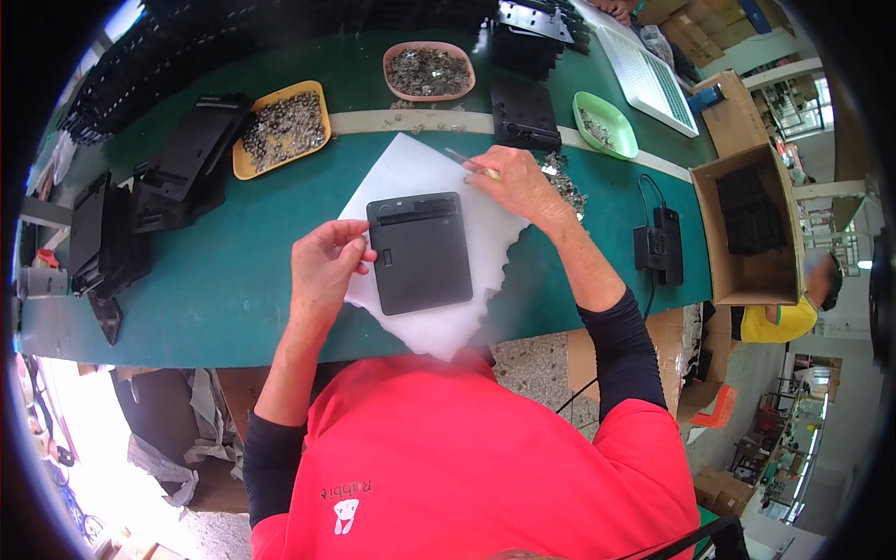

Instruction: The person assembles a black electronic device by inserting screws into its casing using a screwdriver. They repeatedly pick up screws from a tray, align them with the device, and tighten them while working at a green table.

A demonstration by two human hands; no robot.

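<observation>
A flat black plastic panel (pixel 419 252) lies on a white foam sheet (pixel 411 173) near the front edge of the green table (pixel 224 280), directly before the person. The left hand (pixel 324 266) rests at the panel's left edge, wrist bent inward, thumb and fingers pinched together on something small — too small to make out. The right hand (pixel 519 183) reaches forward past the panel's upper right corner, forearm angled in from the right, its grip closed on a thin tool (pixel 469 162) whose tip points left over the foam.

Just beside the right hand lies one loose heap of small metal parts (pixel 566 187). Farther back stand three trays of like parts — one yellow tray (pixel 240 161) to the left, one pink tray (pixel 392 58) in the middle, one green tray (pixel 616 126) to the right. One more black panel (pixel 525 114) lies between the pink and green trays. Stacks of black plastic pieces (pixel 177 168) fill the table's left side and back edge; their number cannot be told. To the right, one black adapter (pixel 660 243) with a cable sits on the table, and one open cardboard box (pixel 747 280) holding black parts stands past the table's end.
</observation>
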